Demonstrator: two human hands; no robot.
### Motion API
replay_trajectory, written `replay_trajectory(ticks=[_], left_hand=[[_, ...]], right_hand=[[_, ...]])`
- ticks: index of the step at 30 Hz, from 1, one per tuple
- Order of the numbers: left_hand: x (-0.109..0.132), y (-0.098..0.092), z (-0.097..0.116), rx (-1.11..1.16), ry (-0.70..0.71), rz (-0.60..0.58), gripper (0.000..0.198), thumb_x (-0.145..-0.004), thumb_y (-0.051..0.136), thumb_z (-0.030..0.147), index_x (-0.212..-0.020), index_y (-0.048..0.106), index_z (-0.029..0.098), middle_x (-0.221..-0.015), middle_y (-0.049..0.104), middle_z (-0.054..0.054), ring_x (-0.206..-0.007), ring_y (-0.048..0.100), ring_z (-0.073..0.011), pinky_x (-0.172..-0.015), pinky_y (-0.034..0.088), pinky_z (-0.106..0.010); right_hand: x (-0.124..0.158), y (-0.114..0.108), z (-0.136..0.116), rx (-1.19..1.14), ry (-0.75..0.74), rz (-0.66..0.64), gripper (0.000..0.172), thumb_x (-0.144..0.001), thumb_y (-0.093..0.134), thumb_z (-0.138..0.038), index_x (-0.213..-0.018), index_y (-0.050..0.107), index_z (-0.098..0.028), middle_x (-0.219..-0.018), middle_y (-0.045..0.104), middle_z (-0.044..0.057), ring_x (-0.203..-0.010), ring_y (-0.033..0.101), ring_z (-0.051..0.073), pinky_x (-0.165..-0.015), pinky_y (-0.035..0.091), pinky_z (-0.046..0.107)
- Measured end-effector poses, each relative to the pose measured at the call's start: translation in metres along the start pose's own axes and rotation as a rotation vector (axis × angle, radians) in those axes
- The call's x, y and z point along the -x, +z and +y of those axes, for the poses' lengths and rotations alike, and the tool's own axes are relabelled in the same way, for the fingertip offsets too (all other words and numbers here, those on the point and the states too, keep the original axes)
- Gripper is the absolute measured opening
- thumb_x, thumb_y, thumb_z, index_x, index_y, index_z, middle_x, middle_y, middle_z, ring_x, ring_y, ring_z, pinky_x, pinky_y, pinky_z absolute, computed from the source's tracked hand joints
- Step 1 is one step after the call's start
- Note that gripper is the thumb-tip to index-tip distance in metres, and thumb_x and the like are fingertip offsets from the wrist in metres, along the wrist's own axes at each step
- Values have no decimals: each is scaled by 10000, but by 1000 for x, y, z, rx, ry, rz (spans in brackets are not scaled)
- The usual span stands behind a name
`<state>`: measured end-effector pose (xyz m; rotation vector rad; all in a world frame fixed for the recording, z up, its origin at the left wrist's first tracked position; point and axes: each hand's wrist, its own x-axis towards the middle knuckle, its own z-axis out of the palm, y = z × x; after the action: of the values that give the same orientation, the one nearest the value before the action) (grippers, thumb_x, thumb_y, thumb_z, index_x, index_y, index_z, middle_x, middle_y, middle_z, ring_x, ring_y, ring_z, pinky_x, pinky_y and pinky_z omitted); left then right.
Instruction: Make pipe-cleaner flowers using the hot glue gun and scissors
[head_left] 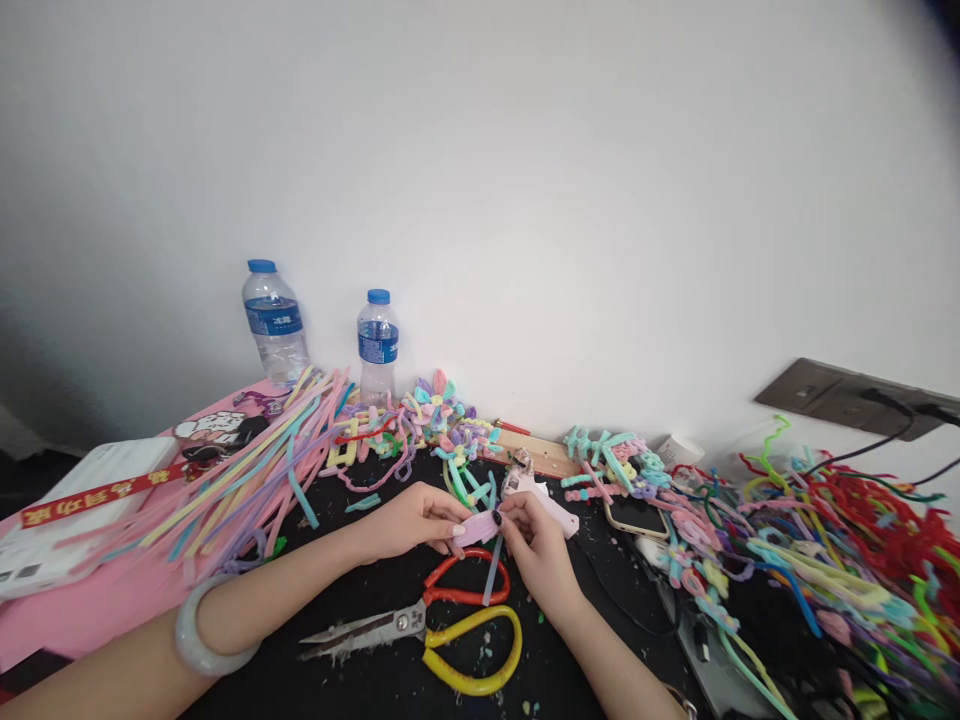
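My left hand (420,522), a pale bangle on its forearm, pinches one end of a flat lilac piece (477,529) that looks made of fuzzy pipe cleaners. At its other end the fingers of my right hand (534,545) are closed on it, near a small dark spot. A pale grey-blue strip (493,572) hangs below the piece between my hands. Just under them lies a pair of scissors (401,622) with one red and one yellow handle. Behind my right hand rests a whitish-pink tool (559,512), perhaps a glue gun, partly covered.
Two water bottles (274,318) stand by the wall. Long pastel pipe cleaners (247,465) fan out at left beside a white package (82,525). Pipe-cleaner flowers (439,400) lie behind. To the right are a phone (636,516), a tangled colourful heap (847,560) and a socket panel (840,392) with cables.
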<state>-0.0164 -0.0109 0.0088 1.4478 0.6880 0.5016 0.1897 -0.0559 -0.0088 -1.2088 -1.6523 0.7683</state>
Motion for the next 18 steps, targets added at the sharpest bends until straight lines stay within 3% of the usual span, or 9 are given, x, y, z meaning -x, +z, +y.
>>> replay_trajectory(ticks=[8,18], left_hand=[[1,1,2,31,-20,10,291,-763,618,325,-979,694,145,-884,708,-74,-708,683,-172,-631,509,-232],[-1,1,-3,30,-4,9,277,-784,604,314,-996,687,156,-902,707,-72,-731,682,-181,-661,507,-251]], right_hand=[[0,2,4,-59,83,27,218,-844,524,-417,-802,498,-205,-603,532,-24,-482,509,141,-445,395,239],[1,2,1,36,29,67,209,-850,529,-376,-756,532,-189,-610,574,9,-518,532,154,-468,409,248]])
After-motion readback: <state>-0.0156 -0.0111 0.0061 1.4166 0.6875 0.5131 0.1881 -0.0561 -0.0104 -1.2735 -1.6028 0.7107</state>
